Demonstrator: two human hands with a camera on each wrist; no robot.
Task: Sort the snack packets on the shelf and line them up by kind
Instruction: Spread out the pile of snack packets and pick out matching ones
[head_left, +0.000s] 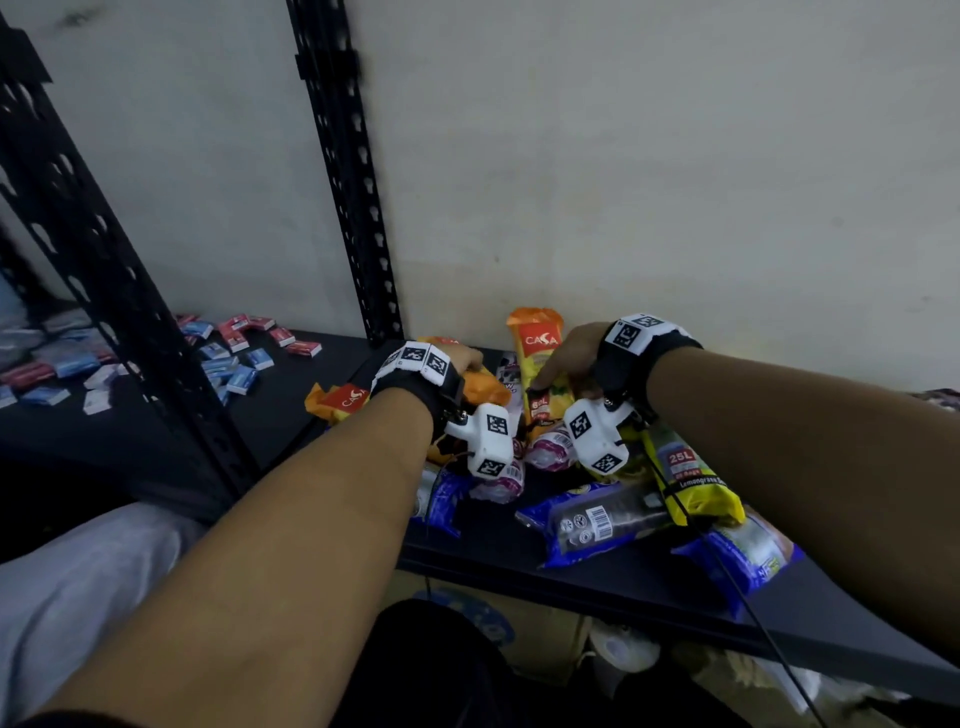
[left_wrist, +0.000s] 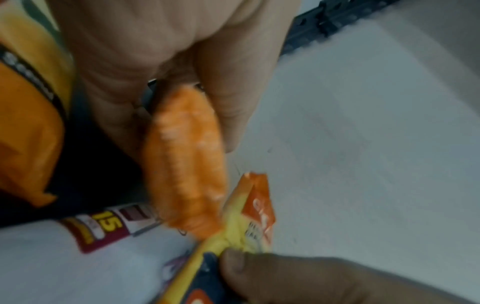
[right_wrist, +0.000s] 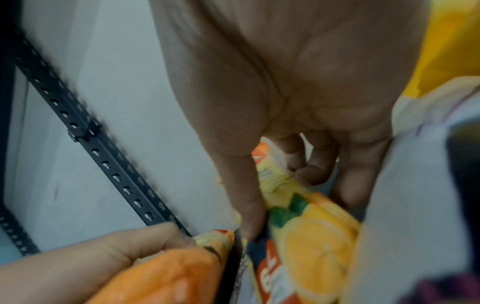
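Note:
A heap of snack packets lies on the black shelf against the wall. My left hand pinches a plain orange packet, whose crinkled end shows between my thumb and fingers in the left wrist view. Right beside it, my right hand grips a yellow and orange lemon-print packet; thumb and fingers curl round it. Another orange packet lies left of my left wrist. White and purple packets, blue packets and a yellow packet lie nearer the front edge.
A black perforated upright stands just behind my left hand. Beyond it, small red and blue boxes are scattered on the neighbouring shelf. A cardboard box sits below the shelf. A black cable hangs from my right wrist.

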